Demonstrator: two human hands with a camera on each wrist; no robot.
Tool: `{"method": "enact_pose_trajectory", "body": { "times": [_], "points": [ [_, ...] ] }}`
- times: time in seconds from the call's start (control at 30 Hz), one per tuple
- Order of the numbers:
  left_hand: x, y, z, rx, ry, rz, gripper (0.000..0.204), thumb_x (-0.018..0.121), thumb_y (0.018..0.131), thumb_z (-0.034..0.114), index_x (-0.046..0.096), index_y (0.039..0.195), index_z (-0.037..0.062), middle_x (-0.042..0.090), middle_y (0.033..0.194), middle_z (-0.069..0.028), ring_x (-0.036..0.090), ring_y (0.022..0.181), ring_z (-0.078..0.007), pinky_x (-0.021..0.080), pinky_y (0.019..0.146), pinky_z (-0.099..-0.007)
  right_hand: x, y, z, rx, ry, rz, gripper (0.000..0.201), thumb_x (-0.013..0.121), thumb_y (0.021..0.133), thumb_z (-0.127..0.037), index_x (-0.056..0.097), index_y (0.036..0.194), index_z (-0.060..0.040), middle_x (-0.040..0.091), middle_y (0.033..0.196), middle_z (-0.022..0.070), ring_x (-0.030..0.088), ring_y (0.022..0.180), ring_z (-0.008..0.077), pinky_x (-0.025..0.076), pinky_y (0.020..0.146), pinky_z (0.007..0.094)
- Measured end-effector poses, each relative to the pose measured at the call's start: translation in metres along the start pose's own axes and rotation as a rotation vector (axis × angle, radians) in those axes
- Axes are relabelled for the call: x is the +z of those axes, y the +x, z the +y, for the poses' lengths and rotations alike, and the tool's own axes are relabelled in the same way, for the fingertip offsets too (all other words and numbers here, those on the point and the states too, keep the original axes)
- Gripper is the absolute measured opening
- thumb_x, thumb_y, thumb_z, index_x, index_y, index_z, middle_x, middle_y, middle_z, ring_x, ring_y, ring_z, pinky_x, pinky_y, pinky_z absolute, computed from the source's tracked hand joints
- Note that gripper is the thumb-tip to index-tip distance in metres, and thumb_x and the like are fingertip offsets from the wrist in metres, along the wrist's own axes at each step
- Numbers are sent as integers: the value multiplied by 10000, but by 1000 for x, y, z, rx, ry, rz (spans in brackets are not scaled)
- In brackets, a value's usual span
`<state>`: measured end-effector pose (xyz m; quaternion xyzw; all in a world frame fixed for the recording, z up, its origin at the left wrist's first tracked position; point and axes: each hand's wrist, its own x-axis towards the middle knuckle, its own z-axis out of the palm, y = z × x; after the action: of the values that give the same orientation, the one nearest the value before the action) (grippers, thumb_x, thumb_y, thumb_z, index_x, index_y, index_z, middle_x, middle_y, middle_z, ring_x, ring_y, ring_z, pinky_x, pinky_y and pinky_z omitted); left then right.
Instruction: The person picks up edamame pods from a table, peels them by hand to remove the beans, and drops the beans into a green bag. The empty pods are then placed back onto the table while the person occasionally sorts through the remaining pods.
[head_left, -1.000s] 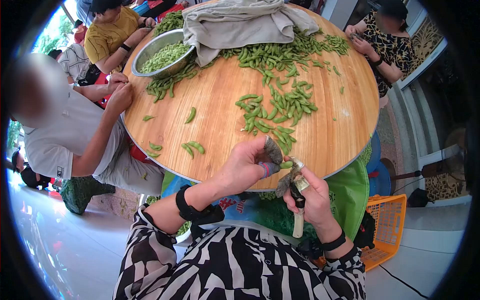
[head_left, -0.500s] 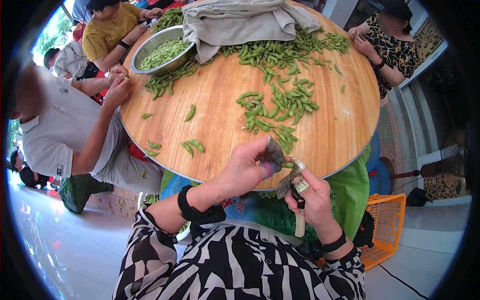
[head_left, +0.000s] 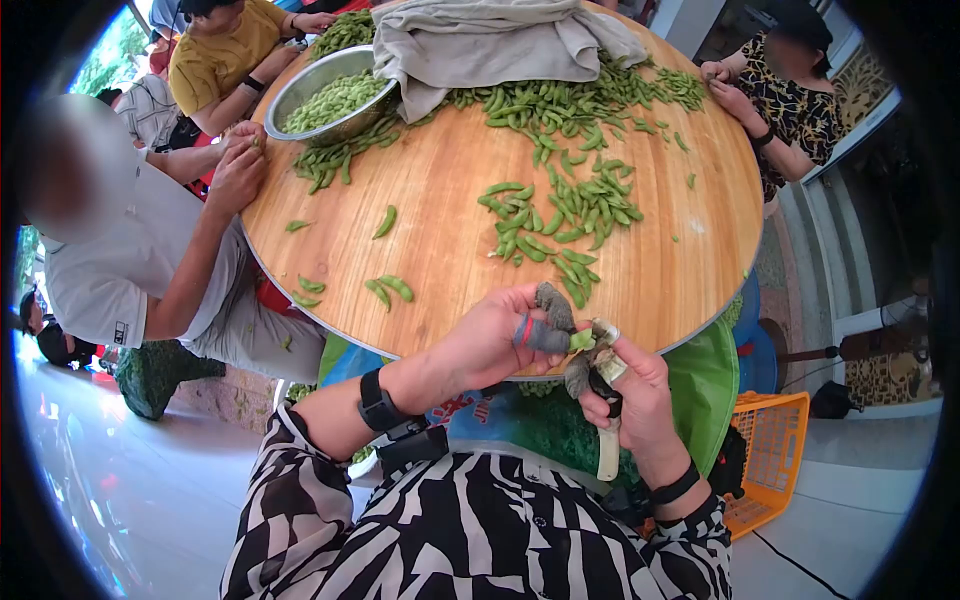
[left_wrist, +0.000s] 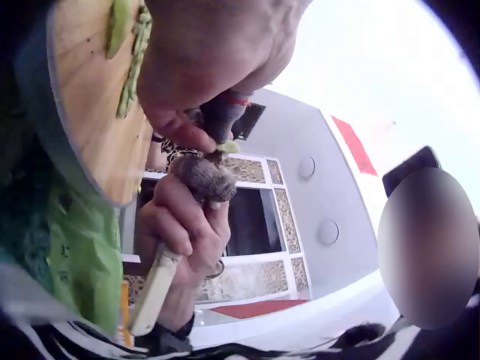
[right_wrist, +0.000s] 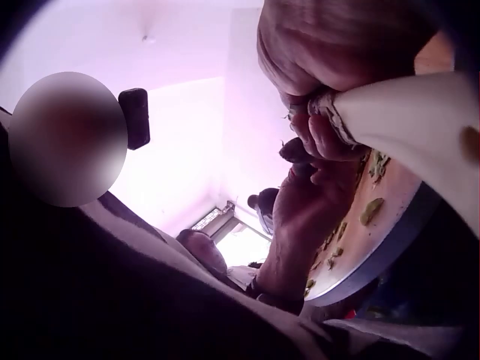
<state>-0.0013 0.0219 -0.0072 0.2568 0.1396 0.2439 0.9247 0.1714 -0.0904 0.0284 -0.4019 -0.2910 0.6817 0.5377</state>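
Note:
In the head view my left hand [head_left: 490, 335] pinches a green soybean pod [head_left: 582, 341] between thumb and forefinger, both in grey cloth covers. The pod's pale end [left_wrist: 227, 148] shows in the left wrist view. My right hand [head_left: 640, 395] is curled round a white-handled tool [head_left: 608, 450], its handle pointing down toward my lap; dark and pale wrapping shows near its upper part. The right fingertips meet the left ones at the pod. In the right wrist view the white handle [right_wrist: 409, 112] fills the right side. The tool's working end is mostly hidden by fingers.
On the round wooden table [head_left: 430, 240] lie a loose pod cluster [head_left: 570, 210], a larger pile under a grey cloth [head_left: 500, 50], and a metal colander [head_left: 325, 100] of shelled beans. Other people sit around it. An orange crate [head_left: 770, 460] stands at my right.
My left hand has shifted slightly right and down, its covered thumb now closer to the right fingertips. More of the pod's pale green end shows. The right hand keeps its grip on the tool.

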Motion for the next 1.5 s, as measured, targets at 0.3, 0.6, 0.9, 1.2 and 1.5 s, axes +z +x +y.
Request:
{"method": "enact_pose_trajectory", "body": {
  "times": [0.3,0.6,0.9,1.2,1.5],
  "points": [
    [17,-11,-2,670,1438,94,243,661,748,-56,605,979,-6,617,840,-119,622,715,-243,491,590,-333,-11,4,5,84,231,-26,383,493,958,-105,492,1328,-5,590,853,97,514,534,140,376,399,216],
    [13,-17,-3,909,1734,42,381,684,640,-21,637,1017,7,606,842,-141,610,721,-313,488,608,-378,-12,4,13,158,363,-9,388,524,940,-90,516,1323,-31,612,905,120,552,550,177,397,381,232],
    [10,-12,4,63,654,119,143,603,920,104,651,999,-5,642,774,-47,587,667,-106,445,540,-261,-18,2,6,99,263,-12,402,556,928,-98,515,1320,-14,609,904,109,548,546,166,381,381,222],
    [17,-12,-2,-41,794,44,158,575,942,107,637,1044,4,628,800,-9,541,686,-49,420,569,-197,-8,3,1,-36,-386,144,236,584,889,-30,586,1119,22,601,828,21,514,573,62,382,454,198],
    [20,-16,-8,5,980,100,159,574,936,128,623,1055,36,590,765,22,504,676,-41,413,577,-204,-13,-3,4,-286,-853,319,137,631,797,2,583,926,5,532,682,5,466,603,46,400,541,233]
  ]
}}
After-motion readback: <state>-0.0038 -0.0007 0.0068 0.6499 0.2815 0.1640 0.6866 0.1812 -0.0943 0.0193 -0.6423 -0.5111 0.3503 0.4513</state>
